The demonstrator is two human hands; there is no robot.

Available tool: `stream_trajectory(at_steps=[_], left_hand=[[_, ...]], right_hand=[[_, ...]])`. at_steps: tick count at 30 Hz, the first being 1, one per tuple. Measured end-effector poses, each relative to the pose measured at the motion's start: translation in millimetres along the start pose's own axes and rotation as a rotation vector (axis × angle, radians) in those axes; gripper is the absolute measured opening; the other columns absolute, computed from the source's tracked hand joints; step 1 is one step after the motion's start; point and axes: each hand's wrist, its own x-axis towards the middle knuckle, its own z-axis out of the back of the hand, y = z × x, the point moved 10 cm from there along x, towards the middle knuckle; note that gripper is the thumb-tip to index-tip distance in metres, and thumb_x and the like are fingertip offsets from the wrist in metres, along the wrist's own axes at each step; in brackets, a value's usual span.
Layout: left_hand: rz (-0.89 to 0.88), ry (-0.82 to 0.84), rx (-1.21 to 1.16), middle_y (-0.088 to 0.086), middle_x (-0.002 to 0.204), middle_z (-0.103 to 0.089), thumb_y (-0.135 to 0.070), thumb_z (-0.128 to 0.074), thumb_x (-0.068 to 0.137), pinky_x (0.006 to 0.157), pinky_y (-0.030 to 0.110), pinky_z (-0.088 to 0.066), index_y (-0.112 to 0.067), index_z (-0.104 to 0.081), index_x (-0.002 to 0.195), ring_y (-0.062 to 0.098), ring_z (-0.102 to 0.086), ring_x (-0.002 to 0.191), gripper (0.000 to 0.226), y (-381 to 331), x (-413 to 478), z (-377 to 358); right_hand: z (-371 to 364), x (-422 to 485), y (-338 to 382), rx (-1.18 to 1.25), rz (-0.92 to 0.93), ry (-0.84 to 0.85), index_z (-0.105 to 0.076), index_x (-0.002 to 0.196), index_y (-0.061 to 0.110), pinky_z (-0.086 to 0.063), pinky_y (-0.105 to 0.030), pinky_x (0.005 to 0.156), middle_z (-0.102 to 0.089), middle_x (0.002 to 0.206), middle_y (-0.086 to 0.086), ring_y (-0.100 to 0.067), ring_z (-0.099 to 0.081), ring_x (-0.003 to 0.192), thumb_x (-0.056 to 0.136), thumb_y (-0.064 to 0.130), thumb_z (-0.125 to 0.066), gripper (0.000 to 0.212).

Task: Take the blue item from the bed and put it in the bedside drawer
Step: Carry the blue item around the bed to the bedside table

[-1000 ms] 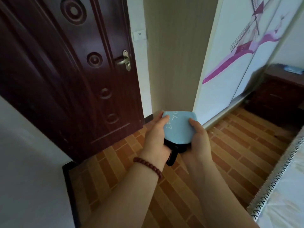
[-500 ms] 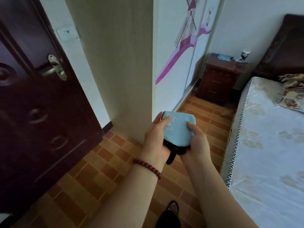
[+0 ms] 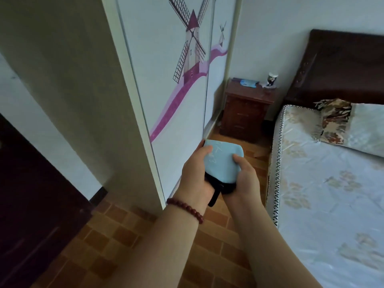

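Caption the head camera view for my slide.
Left hand and right hand grip a light blue pouch, facing the dark wooden bedside cabinet beside the pale bed.

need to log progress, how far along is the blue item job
Done: the blue item is off the bed, gripped by the left hand and right hand. In hand: carrying it over the floor. Left: reach the bedside cabinet, whose drawers look closed, open one and put it in.
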Motion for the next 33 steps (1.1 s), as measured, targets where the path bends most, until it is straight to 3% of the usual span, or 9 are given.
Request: stream_trajectory(at_steps=[5,8,11,16,21,24,27,33], left_hand=[[0.013,0.060,0.016,0.014,0.088,-0.068,-0.015,-0.056,0.087,0.064,0.040,-0.059,-0.015,-0.065,0.103,0.029,-0.067,0.070,0.019,-0.2,46.8,-33.6],[0.040,0.079,0.051,0.013,0.083,-0.069,-0.017,-0.055,0.087,0.061,0.041,-0.060,-0.013,-0.064,0.108,0.027,-0.068,0.065,0.023,2.6,81.3,-54.4],[0.051,0.089,0.075,0.014,0.092,-0.068,-0.014,-0.056,0.087,0.072,0.046,-0.057,-0.015,-0.062,0.115,0.030,-0.066,0.073,0.029,0.2,121.2,-78.6],[0.108,0.130,0.091,0.019,0.107,-0.064,-0.012,-0.054,0.088,0.076,0.045,-0.054,-0.015,-0.057,0.126,0.032,-0.063,0.082,0.038,-5.1,186.5,-120.6],[0.127,0.190,0.122,0.023,0.127,-0.059,-0.011,-0.054,0.089,0.093,0.054,-0.048,-0.012,-0.054,0.129,0.040,-0.059,0.110,0.040,-29.0,250.5,-171.8],[0.126,0.235,0.137,0.022,0.128,-0.059,-0.009,-0.056,0.088,0.096,0.057,-0.046,-0.014,-0.053,0.130,0.039,-0.058,0.113,0.042,-39.7,287.1,-199.8],[0.175,0.268,0.143,0.019,0.126,-0.061,-0.010,-0.059,0.087,0.091,0.054,-0.050,-0.017,-0.054,0.129,0.038,-0.059,0.112,0.043,-36.0,315.1,-220.0],[0.303,0.308,0.190,0.015,0.111,-0.069,-0.016,-0.057,0.088,0.069,0.042,-0.058,-0.019,-0.065,0.114,0.029,-0.068,0.085,0.027,-2.1,361.8,-247.6]], right_hand=[[-5.5,41.9,32.6,0.010,0.029,-0.020,-0.060,0.115,0.011,-0.059,-0.037,0.053,-0.072,0.103,-0.014,-0.031,-0.073,0.079,0.082,0.021,-0.067,0.036],[-8.8,71.7,55.9,0.029,0.052,-0.033,-0.059,0.119,0.011,-0.058,-0.037,0.052,-0.071,0.107,-0.016,-0.032,-0.073,0.080,0.082,0.023,-0.067,0.040],[-14.6,106.0,81.2,0.053,0.087,-0.045,-0.059,0.118,0.010,-0.057,-0.035,0.048,-0.071,0.106,-0.016,-0.028,-0.075,0.066,0.082,0.023,-0.066,0.039],[-32.0,163.9,124.1,0.081,0.150,-0.074,-0.060,0.118,0.010,-0.058,-0.035,0.052,-0.072,0.104,-0.015,-0.029,-0.074,0.071,0.082,0.022,-0.065,0.038],[-69.4,216.8,179.5,0.111,0.243,-0.079,-0.064,0.112,0.010,-0.058,-0.035,0.050,-0.075,0.089,-0.012,-0.026,-0.074,0.064,0.086,0.017,-0.060,0.027],[-84.7,244.8,207.1,0.138,0.292,-0.069,-0.063,0.112,0.011,-0.058,-0.036,0.052,-0.075,0.089,-0.011,-0.027,-0.074,0.068,0.088,0.016,-0.058,0.025],[-89.9,267.6,226.0,0.140,0.309,-0.080,-0.062,0.115,0.010,-0.060,-0.039,0.061,-0.072,0.101,-0.015,-0.031,-0.072,0.080,0.089,0.018,-0.057,0.028],[-70.7,307.0,261.0,0.187,0.357,-0.145,-0.062,0.107,0.010,-0.059,-0.038,0.053,-0.073,0.089,-0.014,-0.027,-0.074,0.066,0.088,0.017,-0.057,0.021]])
